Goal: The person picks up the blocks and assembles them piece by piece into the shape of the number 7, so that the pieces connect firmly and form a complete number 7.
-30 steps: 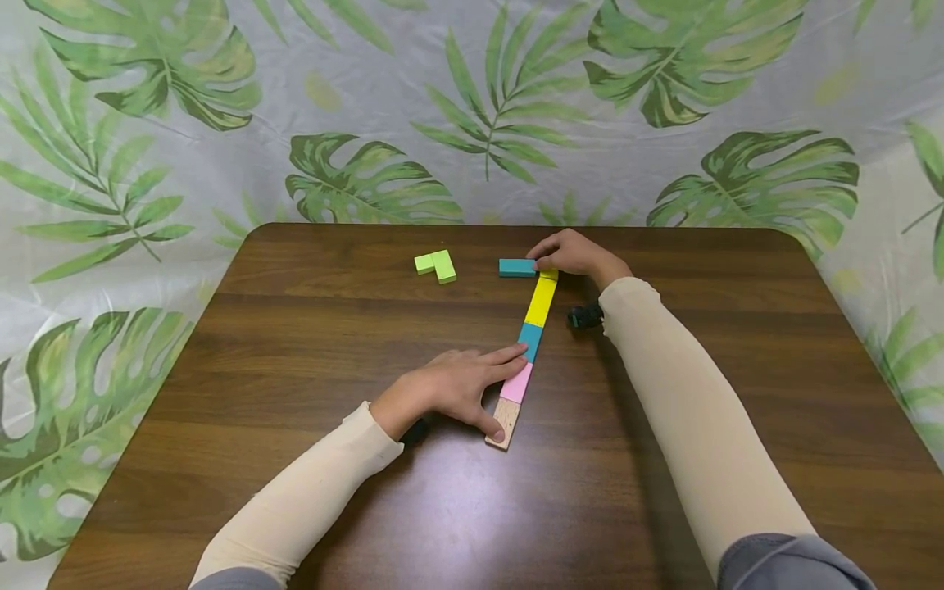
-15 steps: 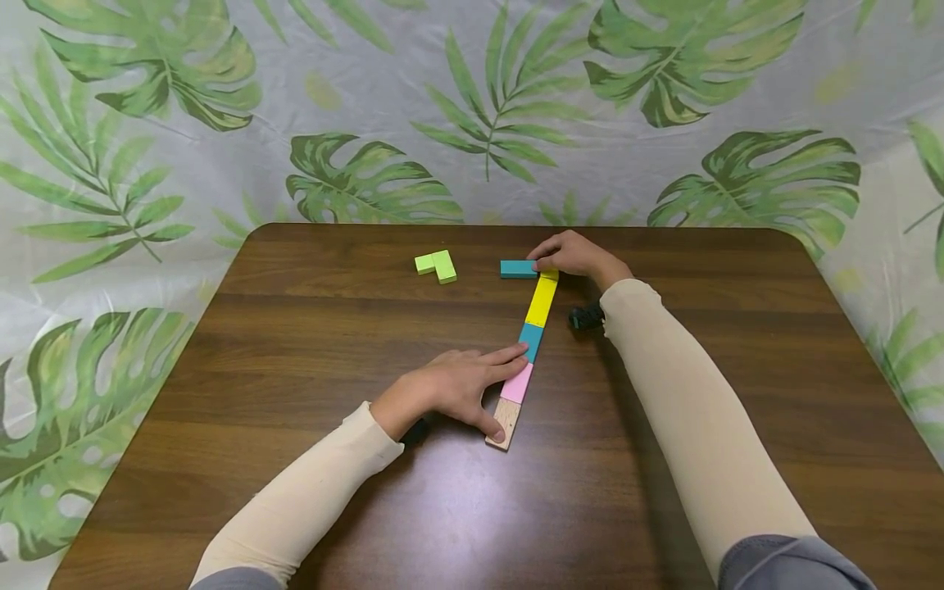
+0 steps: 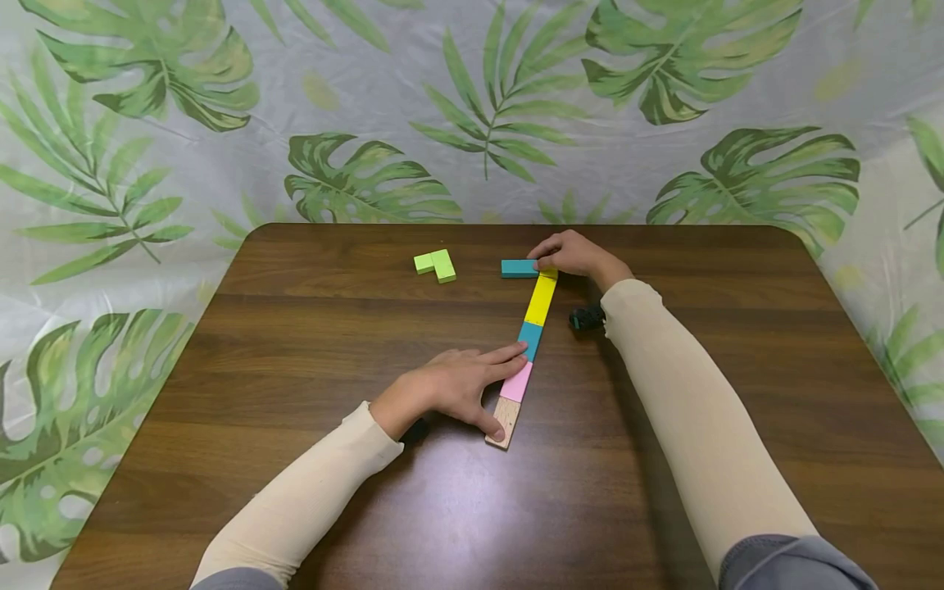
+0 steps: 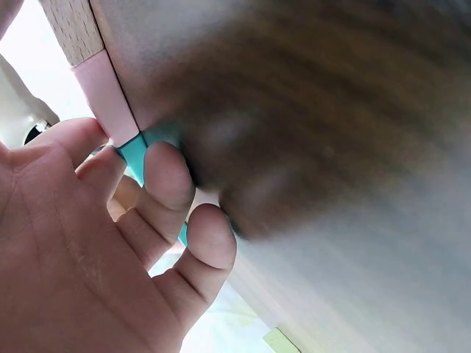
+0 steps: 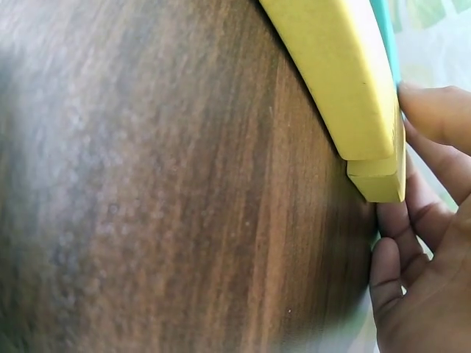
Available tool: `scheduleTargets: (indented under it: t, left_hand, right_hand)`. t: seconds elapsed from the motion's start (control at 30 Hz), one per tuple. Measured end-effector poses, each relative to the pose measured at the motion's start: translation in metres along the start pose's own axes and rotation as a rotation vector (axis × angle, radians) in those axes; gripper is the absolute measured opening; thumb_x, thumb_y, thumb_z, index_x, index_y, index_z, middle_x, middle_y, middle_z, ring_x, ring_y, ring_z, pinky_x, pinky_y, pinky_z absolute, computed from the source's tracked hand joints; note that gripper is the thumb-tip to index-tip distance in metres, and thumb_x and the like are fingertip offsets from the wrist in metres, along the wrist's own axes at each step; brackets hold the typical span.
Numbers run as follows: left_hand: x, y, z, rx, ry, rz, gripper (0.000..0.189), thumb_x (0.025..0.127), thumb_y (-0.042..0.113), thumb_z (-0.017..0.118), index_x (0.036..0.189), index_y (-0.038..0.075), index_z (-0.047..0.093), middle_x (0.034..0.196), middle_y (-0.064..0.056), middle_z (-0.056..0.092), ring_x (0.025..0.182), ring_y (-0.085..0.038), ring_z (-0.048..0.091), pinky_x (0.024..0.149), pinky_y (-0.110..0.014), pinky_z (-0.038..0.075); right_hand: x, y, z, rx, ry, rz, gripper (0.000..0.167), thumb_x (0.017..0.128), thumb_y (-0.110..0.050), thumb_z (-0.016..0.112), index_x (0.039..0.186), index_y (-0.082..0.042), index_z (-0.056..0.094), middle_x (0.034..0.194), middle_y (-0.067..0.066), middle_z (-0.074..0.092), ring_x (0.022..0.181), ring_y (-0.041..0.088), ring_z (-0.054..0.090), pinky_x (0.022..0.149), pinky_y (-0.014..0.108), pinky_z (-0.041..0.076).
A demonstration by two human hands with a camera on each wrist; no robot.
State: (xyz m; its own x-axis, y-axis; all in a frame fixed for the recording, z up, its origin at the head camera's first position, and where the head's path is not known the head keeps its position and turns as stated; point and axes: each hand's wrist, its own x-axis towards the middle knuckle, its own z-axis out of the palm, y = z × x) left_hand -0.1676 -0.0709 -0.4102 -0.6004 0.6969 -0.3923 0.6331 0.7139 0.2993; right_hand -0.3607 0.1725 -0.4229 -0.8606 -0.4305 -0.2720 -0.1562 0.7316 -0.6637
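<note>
A line of flat toy blocks runs away from me: a bare wood block (image 3: 510,411), a pink block (image 3: 517,382), a teal block (image 3: 529,336), then a long yellow block (image 3: 542,300). My left hand (image 3: 459,385) lies spread along it, thumb on the wood block, fingertips on the pink and teal ones. At the far end sits another yellow block (image 5: 379,185). There my right hand (image 3: 578,252) pinches the right end of a second teal block (image 3: 519,269), set crosswise beside the yellow end. In the right wrist view its thumb (image 5: 434,110) touches the teal edge.
Two lime-green blocks (image 3: 444,266) form an L shape left of the crosswise teal block. Everything lies on a brown wooden table (image 3: 332,311). A leaf-print curtain (image 3: 501,98) hangs behind its far edge. Black wrist cameras show under both wrists.
The crosswise teal block has shifted very slightly to the right at my right fingertips. My left hand and the line of blocks look the same.
</note>
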Motion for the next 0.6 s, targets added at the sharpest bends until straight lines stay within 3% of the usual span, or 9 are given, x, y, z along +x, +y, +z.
scheduleTargets:
  t: [0.6]
  left_hand:
    - [0.0005, -0.0004, 0.0006, -0.019, -0.005, -0.007, 0.102, 0.080, 0.064, 0.070, 0.160, 0.032, 0.014, 0.168, 0.020, -0.003, 0.152, -0.024, 0.029, 0.117, -0.047, 0.035]
  right_hand:
    - [-0.0009, 0.0022, 0.0014, 0.012, 0.014, -0.001, 0.033, 0.098, -0.020, 0.059, 0.127, -0.006, 0.067, 0.147, 0.016, 0.050, 0.132, 0.035, 0.044, 0.110, 0.051, 0.039]
